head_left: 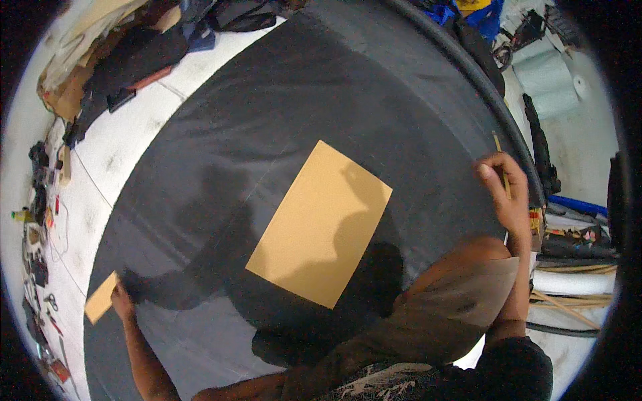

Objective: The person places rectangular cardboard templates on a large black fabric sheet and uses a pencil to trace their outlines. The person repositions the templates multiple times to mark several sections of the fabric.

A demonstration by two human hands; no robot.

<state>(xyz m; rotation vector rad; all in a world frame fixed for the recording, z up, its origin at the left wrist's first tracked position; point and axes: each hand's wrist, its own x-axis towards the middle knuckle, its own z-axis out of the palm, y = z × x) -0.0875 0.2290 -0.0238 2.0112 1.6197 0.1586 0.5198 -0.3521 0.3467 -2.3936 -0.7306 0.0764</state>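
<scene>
A tan rectangular sheet (304,230), like cardboard, lies at a slant on the black material (267,127) spread before me. My shadow falls across part of it. At the far left, my left hand (123,301) is closed on the edge of a small tan rectangular piece (100,299), near the material's border. Over on the right, my right hand (507,184) grips a thin yellow pencil (497,142), its end pointing up and away. Both hands are apart from the large sheet.
Dark bags and cloth (144,57) lie at the back left on white floor tiles. Scissors (51,301) and several small tools line the left side. A rolled black edge (461,57) runs along the right, with a white roll (572,282) and rods beyond it.
</scene>
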